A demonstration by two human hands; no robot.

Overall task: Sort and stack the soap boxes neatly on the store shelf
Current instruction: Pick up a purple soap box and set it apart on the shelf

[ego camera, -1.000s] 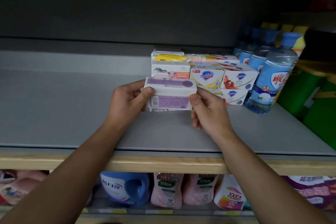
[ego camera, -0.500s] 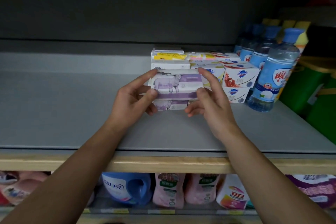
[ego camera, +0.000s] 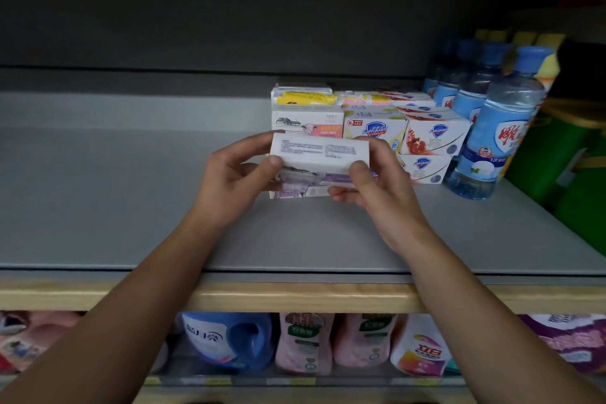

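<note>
A white and purple soap box [ego camera: 319,151] is tilted with its printed white back facing me. My left hand [ego camera: 236,179] grips its left end and my right hand [ego camera: 370,187] grips its right end. Under it a purple sheep soap box [ego camera: 296,190] lies on the grey shelf [ego camera: 131,200]. Behind stands a stack with an orange-labelled sheep soap box [ego camera: 306,125], a yellow-topped box [ego camera: 303,98] on it, a yellow Safeguard box [ego camera: 373,128] and red-and-white Safeguard boxes [ego camera: 436,138].
Blue-capped water bottles [ego camera: 501,128] line the shelf's right side, with green packs [ego camera: 564,157] beyond them. The shelf's wooden front edge [ego camera: 295,297] runs below my wrists. Detergent bottles [ego camera: 229,339] and refill pouches [ego camera: 305,341] fill the lower shelf.
The box was set on the stack and my fingers loosened half a second ago. Now both hands grip it again, tipped so its printed back faces me.
</note>
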